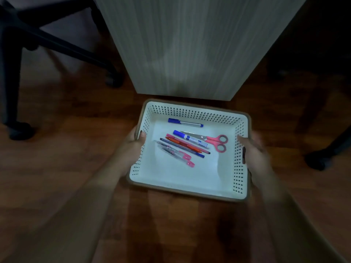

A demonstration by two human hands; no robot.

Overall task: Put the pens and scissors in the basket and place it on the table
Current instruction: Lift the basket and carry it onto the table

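Observation:
A white perforated basket [190, 184] with a brown rim is gripped on both sides. My left hand [133, 145] clasps its left wall, thumb over the rim. My right hand [254, 152] holds the right wall. Inside lie pink-handled scissors [216, 140], a blue-capped pen [185, 122] near the far wall, a blue-capped marker [190, 138], and several red, blue and pink pens [180, 149] side by side. The basket is above the wooden floor; whether it touches the floor I cannot tell.
A grey wood-grain panel [190, 44] rises just behind the basket. Black office-chair legs with castors [20, 130] stand at the left, and another castor [315, 160] at the right. Brown wooden floor [66, 168] lies all around.

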